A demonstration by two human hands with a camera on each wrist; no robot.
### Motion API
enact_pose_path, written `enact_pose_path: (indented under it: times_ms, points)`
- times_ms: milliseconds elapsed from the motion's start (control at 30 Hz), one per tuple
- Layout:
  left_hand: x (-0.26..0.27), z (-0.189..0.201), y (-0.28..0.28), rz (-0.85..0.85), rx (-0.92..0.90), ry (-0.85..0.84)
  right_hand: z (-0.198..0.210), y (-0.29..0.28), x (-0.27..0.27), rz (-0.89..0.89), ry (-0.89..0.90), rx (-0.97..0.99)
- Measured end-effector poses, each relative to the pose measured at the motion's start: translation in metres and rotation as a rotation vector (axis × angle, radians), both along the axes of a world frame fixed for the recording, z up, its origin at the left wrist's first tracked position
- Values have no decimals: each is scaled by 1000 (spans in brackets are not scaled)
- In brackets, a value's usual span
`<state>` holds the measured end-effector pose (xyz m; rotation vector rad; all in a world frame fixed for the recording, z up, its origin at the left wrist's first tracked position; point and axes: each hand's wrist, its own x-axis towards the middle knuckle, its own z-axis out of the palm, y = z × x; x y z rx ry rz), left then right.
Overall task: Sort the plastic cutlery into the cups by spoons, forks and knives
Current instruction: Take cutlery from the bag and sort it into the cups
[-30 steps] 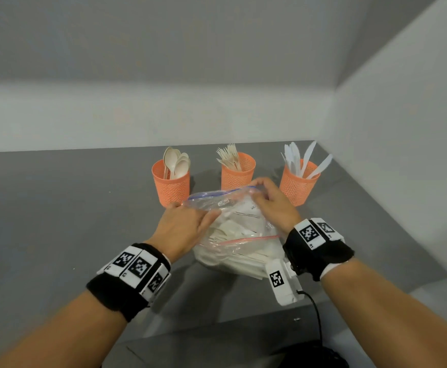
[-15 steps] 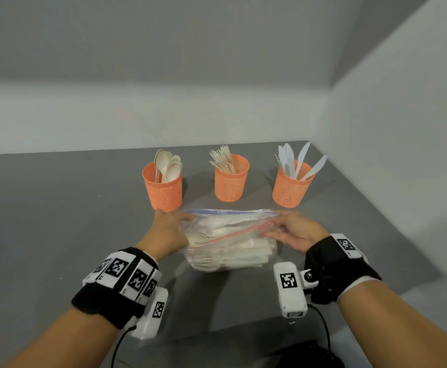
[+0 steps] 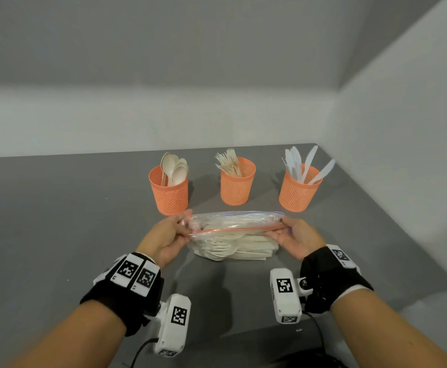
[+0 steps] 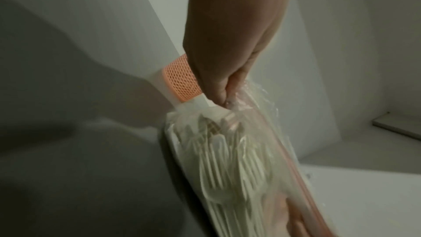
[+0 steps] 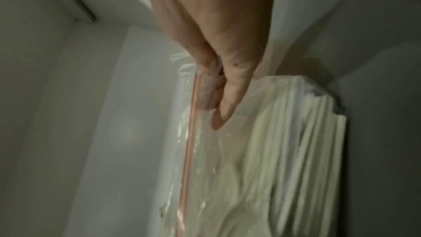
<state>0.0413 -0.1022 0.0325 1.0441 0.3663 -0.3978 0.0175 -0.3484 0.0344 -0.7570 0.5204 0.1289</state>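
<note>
Your left hand [image 3: 167, 238] pinching one end of a zip-top bag of plastic cutlery [image 3: 233, 241], your right hand [image 3: 295, 239] pinching the other, bag stretched between your fingers, three orange mesh cups [image 3: 235, 185] just beyond your fingertips.

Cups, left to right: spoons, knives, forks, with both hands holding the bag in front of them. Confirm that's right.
Not quite. The head view shows the middle cup holding forks and the right cup holding knives. The rest stands: spoons in the left cup, and the left hand and right hand pinching the bag.
</note>
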Motion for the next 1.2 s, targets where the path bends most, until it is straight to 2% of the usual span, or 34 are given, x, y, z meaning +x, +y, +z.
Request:
enact_pose_path:
  times_ms: [100,167,233,300,367,433,500,567,633,700,733,767,800,833,867,933,967,1033,1100,1200]
  points:
    - [0,-5,-3,35,-6,13,4,7,-4,115,14,-48]
    - [4,-8,-3,80,-88,45,-2,12,-8,145,60,-135]
    - [6,-6,1,64,-93,-29,-8,10,-9,128,94,-187]
    - [1,1,4,-104,92,-223,-11,5,-6,108,83,-192]
    - [-6,9,2,-354,342,-434,-10,3,-3,107,80,-185]
    - [-8,10,-3,-554,716,-594,-14,2,2,116,96,-233]
    - [-6,7,-8,-579,1097,-669,-15,4,2,200,123,-323]
    - [-6,7,-10,-532,1247,-635,-12,6,2,290,151,-508]
    - [-7,9,-9,-554,1227,-622,-6,7,1,327,103,-868]
    - [-9,7,-7,-582,1146,-610,4,11,-3,177,-168,-1321]
    - [-9,6,-6,-594,1106,-587,12,16,-6,57,-382,-1477]
    - [-9,5,-5,-606,1071,-568,23,26,-10,-10,-597,-1536]
    - [-9,3,-5,-620,1040,-557,27,35,-11,36,-752,-1543]
    - [-10,1,-6,-625,1002,-555,28,43,-12,169,-843,-1557]
    - [-11,1,-8,-619,967,-557,24,49,-10,363,-847,-1590]
    - [-11,0,-9,-573,946,-578,3,53,-2,777,-651,-1778]
    - [-12,1,-9,-548,966,-591,-6,50,2,912,-525,-1859]
    - [-14,1,-5,-511,1026,-620,-15,45,6,1014,-414,-1858]
    - [-17,-2,-2,-506,1069,-612,-18,43,8,1091,-449,-1880]
    - [-23,-6,0,-501,1124,-524,-19,46,3,1187,-491,-2037]
